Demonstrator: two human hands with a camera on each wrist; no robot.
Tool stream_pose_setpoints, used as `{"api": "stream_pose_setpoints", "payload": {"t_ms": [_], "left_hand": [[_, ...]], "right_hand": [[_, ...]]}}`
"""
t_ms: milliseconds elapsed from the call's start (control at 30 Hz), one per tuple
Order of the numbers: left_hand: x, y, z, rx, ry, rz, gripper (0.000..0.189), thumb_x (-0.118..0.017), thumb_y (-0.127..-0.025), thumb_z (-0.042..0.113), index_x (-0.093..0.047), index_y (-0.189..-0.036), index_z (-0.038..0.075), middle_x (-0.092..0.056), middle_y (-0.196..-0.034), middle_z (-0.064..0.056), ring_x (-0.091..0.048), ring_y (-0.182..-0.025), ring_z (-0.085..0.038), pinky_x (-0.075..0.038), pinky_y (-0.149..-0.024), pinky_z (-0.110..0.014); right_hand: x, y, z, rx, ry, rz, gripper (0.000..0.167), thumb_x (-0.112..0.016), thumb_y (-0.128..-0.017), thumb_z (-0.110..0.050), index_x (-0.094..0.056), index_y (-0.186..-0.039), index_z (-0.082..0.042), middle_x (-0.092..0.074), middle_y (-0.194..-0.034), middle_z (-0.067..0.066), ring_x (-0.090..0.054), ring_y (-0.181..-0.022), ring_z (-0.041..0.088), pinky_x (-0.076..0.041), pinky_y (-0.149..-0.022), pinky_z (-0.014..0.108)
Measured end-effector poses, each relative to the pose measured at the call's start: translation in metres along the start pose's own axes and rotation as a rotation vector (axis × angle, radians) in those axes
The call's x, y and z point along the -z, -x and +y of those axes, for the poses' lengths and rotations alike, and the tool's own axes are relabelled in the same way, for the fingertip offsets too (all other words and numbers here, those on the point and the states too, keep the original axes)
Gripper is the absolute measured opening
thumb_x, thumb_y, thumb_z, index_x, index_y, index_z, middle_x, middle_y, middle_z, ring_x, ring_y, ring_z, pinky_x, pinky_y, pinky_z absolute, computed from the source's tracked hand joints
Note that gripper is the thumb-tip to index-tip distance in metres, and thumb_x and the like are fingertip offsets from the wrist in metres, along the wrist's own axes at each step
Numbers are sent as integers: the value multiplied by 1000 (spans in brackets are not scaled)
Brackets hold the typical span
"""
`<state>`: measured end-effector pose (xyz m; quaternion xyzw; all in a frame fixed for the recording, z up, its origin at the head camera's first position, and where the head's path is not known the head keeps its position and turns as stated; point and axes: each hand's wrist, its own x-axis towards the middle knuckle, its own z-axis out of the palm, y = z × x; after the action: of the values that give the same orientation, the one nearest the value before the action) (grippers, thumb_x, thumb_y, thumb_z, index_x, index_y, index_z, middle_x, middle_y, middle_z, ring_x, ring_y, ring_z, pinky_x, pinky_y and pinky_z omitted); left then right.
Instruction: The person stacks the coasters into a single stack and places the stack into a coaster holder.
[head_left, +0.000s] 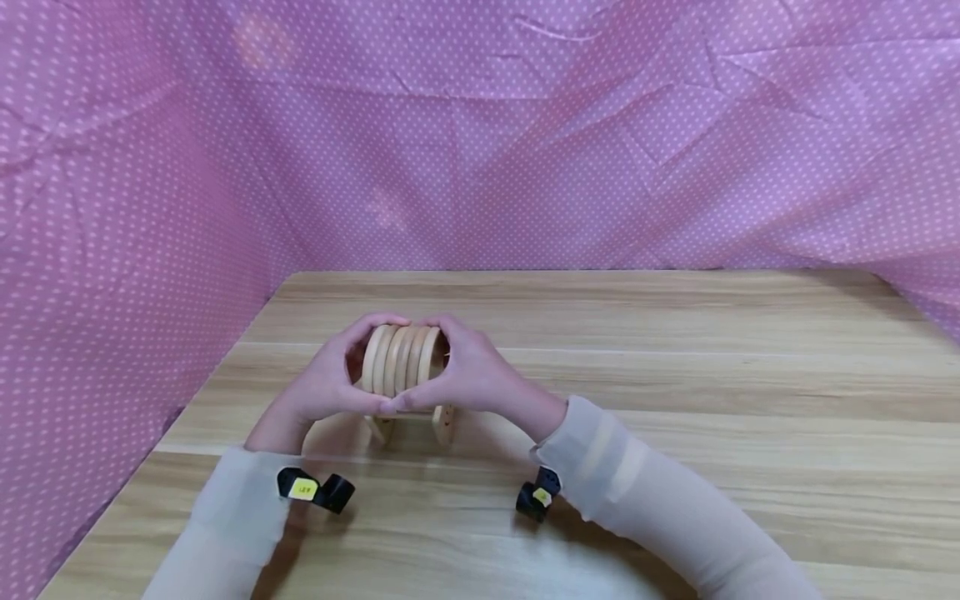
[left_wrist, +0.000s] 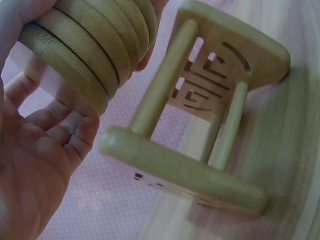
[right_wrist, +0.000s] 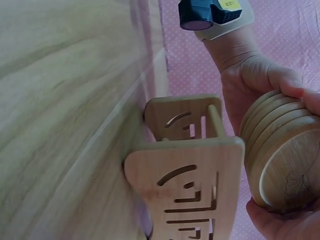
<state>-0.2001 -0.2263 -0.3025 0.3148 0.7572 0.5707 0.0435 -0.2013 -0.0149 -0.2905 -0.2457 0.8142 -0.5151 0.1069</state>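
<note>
A row of several round wooden coasters (head_left: 401, 360), standing on edge face to face, is held between both hands. My left hand (head_left: 330, 375) grips the left end of the stack, thumb below and fingers over the top. From the other end my right hand (head_left: 476, 367) grips it the same way, and the thumbs meet at the near side. In the right wrist view the outer coaster (right_wrist: 292, 172) has a leaf-like engraving. Just below the stack stands a wooden coaster rack (left_wrist: 185, 155) with cut-out side panels joined by rods; both wrist views show the coasters apart from it.
The rack rests on a wood-grain table (head_left: 675, 433). Pink dotted cloth (head_left: 480, 150) hangs behind the table and along its left side. Each sleeved wrist carries a small black camera (head_left: 318, 490).
</note>
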Motion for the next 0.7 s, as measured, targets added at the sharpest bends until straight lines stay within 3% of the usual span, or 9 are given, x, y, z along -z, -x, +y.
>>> {"api": "stream_pose_setpoints", "payload": {"t_ms": [500,700], "left_hand": [[5,1,-19,5,38,-12,84,-75,-61,-12,-38,-133,9,-51,-120,-6,-53,-102,-18,-52,-82,-32],[4,3,-26,29,56,-10,84,-75,-62,-11,-37,-134,10,-49,-122,-5,-52,-104,-18,-52,-82,-33]], "right_hand": [[-8,-10,14,69,7,18,87,-88,-54,-34,-44,-128,-18,-54,-114,-3,-53,-100,12,-48,-82,29],[-11,-11,16,67,67,8,85,-86,-58,-30,-43,-129,-14,-54,-117,1,-53,-101,14,-47,-84,31]]}}
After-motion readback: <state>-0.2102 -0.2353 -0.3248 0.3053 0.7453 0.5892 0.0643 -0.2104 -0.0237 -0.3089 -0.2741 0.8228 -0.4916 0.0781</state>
